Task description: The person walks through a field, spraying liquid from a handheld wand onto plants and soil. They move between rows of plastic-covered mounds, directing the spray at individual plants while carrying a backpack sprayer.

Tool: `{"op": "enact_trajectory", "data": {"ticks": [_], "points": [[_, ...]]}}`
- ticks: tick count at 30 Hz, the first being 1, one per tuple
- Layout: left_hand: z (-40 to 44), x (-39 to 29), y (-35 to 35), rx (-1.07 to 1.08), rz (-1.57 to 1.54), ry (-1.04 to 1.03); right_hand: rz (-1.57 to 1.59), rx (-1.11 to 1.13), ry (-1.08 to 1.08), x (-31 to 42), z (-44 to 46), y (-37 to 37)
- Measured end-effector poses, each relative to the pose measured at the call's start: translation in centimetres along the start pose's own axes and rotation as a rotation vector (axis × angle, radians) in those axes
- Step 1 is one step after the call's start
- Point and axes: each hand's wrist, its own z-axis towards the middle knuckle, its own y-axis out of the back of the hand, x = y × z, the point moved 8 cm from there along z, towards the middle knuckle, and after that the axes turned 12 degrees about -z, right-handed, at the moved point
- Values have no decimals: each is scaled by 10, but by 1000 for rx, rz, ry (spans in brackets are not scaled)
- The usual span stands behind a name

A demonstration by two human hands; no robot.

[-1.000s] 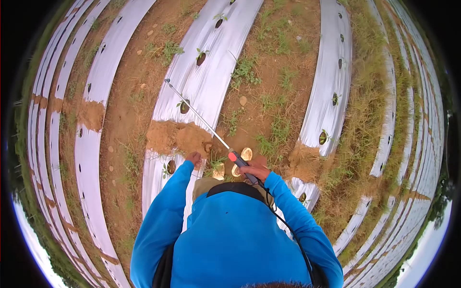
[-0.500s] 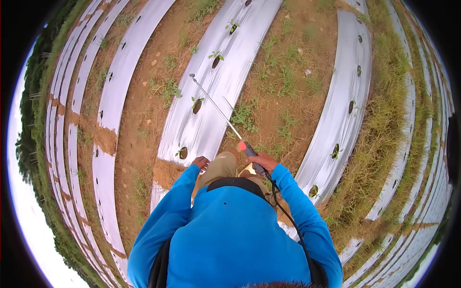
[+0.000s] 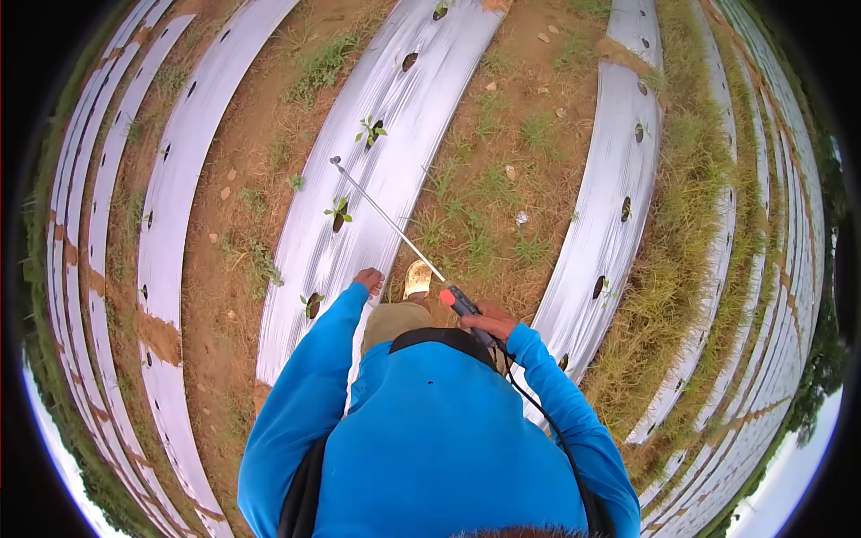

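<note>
My right hand (image 3: 490, 320) is closed around the dark handle of a spray wand (image 3: 392, 223), which has a red part on its grip. The thin metal tube slants forward and left, its angled nozzle above the silvery plastic mulch (image 3: 395, 99). A black hose (image 3: 531, 401) runs back from the handle along my right arm. Between the nozzle and my left hand stands a green seedling (image 3: 339, 212) in a planting hole; another seedling (image 3: 370, 133) grows farther ahead. My left hand (image 3: 369, 280) hangs over the mulch edge, loosely open and holding nothing. Near it is a third seedling (image 3: 311, 305).
Bare soil with weeds (image 3: 502, 215) lies between the mulched rows. A second plastic-covered row (image 3: 596, 224) runs on the right, bordered by tall dry grass (image 3: 668, 260). More rows (image 3: 175, 170) continue on the left. My light-coloured shoe (image 3: 418, 278) shows ahead of my trousers.
I have stepped forward along the row; the seedlings and holes have shifted nearer. My left hand has swung forward. The wand remains in my right hand, its nozzle slightly farther left.
</note>
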Motion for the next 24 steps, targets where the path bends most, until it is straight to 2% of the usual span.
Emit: {"op": "enact_trajectory", "data": {"ticks": [2, 4, 6, 8, 10, 11, 13, 14, 15, 17, 18, 19, 20, 21, 23, 24], "points": [[-8, -89, -8, -9, 11, -90, 60, 45, 12, 16, 12, 51], [0, -151, -27, 129, 30, -138, 152, 69, 40, 34, 25, 96], [18, -202, -33, 121, 69, -148, 197, 25, 74, 51, 45, 146], [38, -232, -37, 102, 105, -142, 248, -1, 107, 57, 65, 190], [65, -245, -35, 13, 82, 12, 146, -88, 145, 56, 98, 245], [70, -252, -34, -41, 60, 8, 154, -78, 155, 54, 113, 270], [78, -264, -34, -95, 119, 40, -85, -45, 160, 51, 141, 328], [81, -262, -37, -136, 51, 150, -70, -31, 163, 52, 146, 349], [70, -267, -47, -144, 61, 167, -51, -106, 208, 57, 147, 377], [63, -313, -65, -164, 73, 257, -46, -220, 286, 97, 146, 466], [80, -311, -61, -172, 85, 266, 164, -42, 199, 113, 131, 485], [120, -348, -67, -48, 623, -282, 368, 135, 115, 127, 123, 500], [121, -381, -98, 104, 1135, -848, 421, 128, 155, 132, 132, 525], [119, -409, -107, 109, 1133, -845, 424, 129, 150, 141, 131, 548], [108, -512, -115, -10, 655, -896, 525, 78, 126, 162, 137, 606], [110, -548, -122, 7, 493, -780, 548, 108, 119, 180, 134, 631]]}}
